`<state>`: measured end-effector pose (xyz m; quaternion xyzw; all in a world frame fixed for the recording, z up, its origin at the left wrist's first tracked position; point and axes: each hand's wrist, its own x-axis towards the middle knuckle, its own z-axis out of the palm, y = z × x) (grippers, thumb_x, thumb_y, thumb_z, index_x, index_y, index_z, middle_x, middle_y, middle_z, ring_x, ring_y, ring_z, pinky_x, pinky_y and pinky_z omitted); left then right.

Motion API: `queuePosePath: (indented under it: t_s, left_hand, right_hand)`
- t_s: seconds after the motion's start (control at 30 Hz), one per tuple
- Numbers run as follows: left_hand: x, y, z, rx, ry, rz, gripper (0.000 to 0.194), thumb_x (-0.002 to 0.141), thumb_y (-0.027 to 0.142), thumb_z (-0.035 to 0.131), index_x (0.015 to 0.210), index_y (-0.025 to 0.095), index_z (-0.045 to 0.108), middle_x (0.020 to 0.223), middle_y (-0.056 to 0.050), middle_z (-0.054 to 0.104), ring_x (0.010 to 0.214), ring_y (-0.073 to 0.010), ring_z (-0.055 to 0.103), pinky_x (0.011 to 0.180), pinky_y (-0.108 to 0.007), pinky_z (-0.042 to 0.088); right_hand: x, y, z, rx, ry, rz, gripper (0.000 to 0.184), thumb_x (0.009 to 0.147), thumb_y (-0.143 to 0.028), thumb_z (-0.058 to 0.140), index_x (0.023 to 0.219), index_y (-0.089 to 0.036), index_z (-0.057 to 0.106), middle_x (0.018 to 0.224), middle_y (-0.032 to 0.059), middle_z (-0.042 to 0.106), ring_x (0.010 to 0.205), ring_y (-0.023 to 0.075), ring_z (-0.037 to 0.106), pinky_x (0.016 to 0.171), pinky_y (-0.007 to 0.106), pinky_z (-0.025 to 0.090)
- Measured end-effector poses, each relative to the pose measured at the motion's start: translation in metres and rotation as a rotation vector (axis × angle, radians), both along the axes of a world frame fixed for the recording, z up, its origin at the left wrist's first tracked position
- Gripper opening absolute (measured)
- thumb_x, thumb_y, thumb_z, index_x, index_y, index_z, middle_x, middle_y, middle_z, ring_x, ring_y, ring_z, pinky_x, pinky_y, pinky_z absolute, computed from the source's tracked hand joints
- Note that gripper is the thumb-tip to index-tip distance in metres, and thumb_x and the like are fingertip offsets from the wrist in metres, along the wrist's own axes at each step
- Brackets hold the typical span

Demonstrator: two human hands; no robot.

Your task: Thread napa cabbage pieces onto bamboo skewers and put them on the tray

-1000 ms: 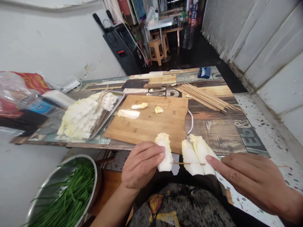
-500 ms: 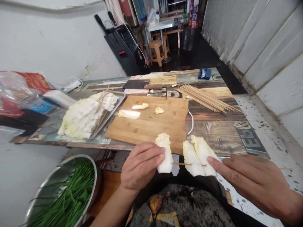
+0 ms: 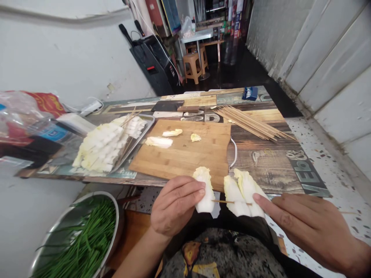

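My left hand (image 3: 177, 202) pinches a pale napa cabbage leaf piece (image 3: 204, 193) between thumb and fingers. From that piece a thin bamboo skewer (image 3: 222, 201) runs right into two more cabbage pieces (image 3: 240, 195) that overlap each other. My right hand (image 3: 307, 224) is closed on the right one of these, its thumb or finger pressing the white stem part; the skewer's far end is hidden there, though a thin tip shows past the hand. All this is held over my lap, just in front of a wooden cutting board (image 3: 185, 154).
Leaf scraps (image 3: 159, 142) lie on the board. At left, a metal tray (image 3: 149, 125) holds skewered cabbage (image 3: 101, 144). Loose bamboo skewers (image 3: 252, 123) lie at right beside a small blue packet (image 3: 250, 93). A cleaver (image 3: 168, 105) lies behind the board. Below left stands a bowl of green chives (image 3: 84, 235).
The left hand and its cabbage piece have shifted slightly right, toward the other two pieces. The right hand is almost unmoved, and the camera view has shifted a little.
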<state>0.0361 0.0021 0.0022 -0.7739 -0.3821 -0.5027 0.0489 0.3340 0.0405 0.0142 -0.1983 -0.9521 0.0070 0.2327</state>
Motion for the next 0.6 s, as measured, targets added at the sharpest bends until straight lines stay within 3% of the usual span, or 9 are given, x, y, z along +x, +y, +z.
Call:
queuePosePath:
  t_s: [0.3, 0.4, 0.47, 0.6]
  left_hand:
    - [0.009, 0.004, 0.015, -0.055, -0.003, -0.082, 0.017, 0.087, 0.008, 0.060, 0.101, 0.013, 0.068, 0.093, -0.008, 0.074, 0.091, -0.0165, 0.067, 0.073, -0.032, 0.060]
    - [0.013, 0.005, 0.014, -0.077, -0.008, -0.126, 0.016, 0.086, 0.010, 0.061, 0.099, 0.015, 0.069, 0.091, -0.007, 0.075, 0.089, -0.0167, 0.067, 0.073, -0.032, 0.059]
    - [0.005, 0.004, 0.010, -0.118, -0.120, -0.018, 0.020, 0.083, 0.010, 0.065, 0.100, 0.019, 0.070, 0.089, -0.004, 0.075, 0.085, -0.0156, 0.068, 0.073, -0.030, 0.059]
    - [-0.046, 0.004, 0.012, -0.115, -0.488, 0.429, 0.054, 0.077, 0.005, 0.070, 0.127, 0.023, 0.059, 0.085, 0.003, 0.072, 0.069, -0.0083, 0.067, 0.070, -0.018, 0.056]
  right_hand:
    - [-0.003, 0.003, 0.002, 0.015, -0.005, 0.022, 0.046, 0.091, -0.004, 0.035, 0.136, -0.007, 0.046, 0.077, 0.0033, 0.059, 0.063, 0.0135, 0.050, 0.056, 0.026, 0.040]
    - [-0.002, 0.004, 0.006, 0.001, 0.010, 0.029, 0.051, 0.092, -0.004, 0.036, 0.143, -0.010, 0.039, 0.077, 0.0031, 0.061, 0.064, 0.0138, 0.054, 0.056, 0.026, 0.042]
    - [0.004, 0.005, 0.007, -0.005, 0.031, -0.003, 0.057, 0.092, -0.003, 0.037, 0.148, -0.014, 0.032, 0.081, 0.0044, 0.064, 0.066, 0.0151, 0.058, 0.056, 0.028, 0.044]
    - [0.022, 0.014, -0.002, 0.059, 0.125, -0.208, 0.058, 0.094, -0.007, 0.039, 0.148, -0.026, 0.035, 0.085, 0.0053, 0.066, 0.066, 0.0179, 0.062, 0.053, 0.030, 0.046]
